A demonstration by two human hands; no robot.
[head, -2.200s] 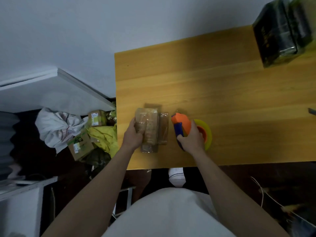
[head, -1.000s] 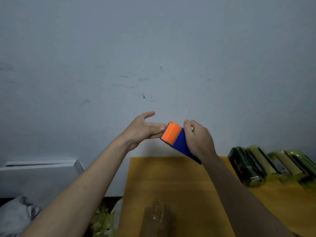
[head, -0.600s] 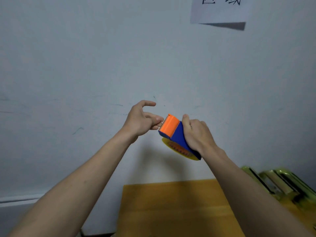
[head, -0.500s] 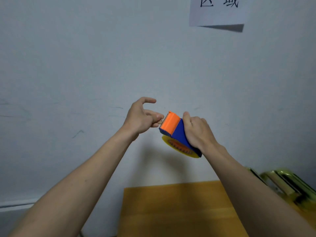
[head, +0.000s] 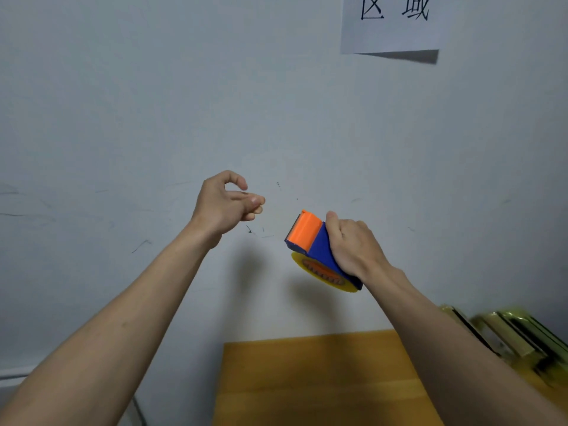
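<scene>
Both hands are raised in front of the wall, above the table. My right hand [head: 353, 244] grips the blue handle of a tape dispenser [head: 310, 238] with an orange head and serrated edge; its yellow roll holder [head: 325, 276] shows underneath. My left hand [head: 226, 204] is a short way to the left of the orange head. Its thumb and fingertips are pinched together and the index finger is curled above them. A faint strip of clear tape [head: 276, 215] seems to run from the pinch to the dispenser.
A yellow wooden table [head: 307, 379] lies below, against the grey wall. Several dark, film-wrapped packages [head: 516, 336] lean at its back right. A white paper sign [head: 390, 23] with printed characters hangs on the wall at the upper right.
My head has lifted from the table to the wall and the wrapped bundle has left the view. My left hand has drawn away leftward from the dispenser head, opening a gap.
</scene>
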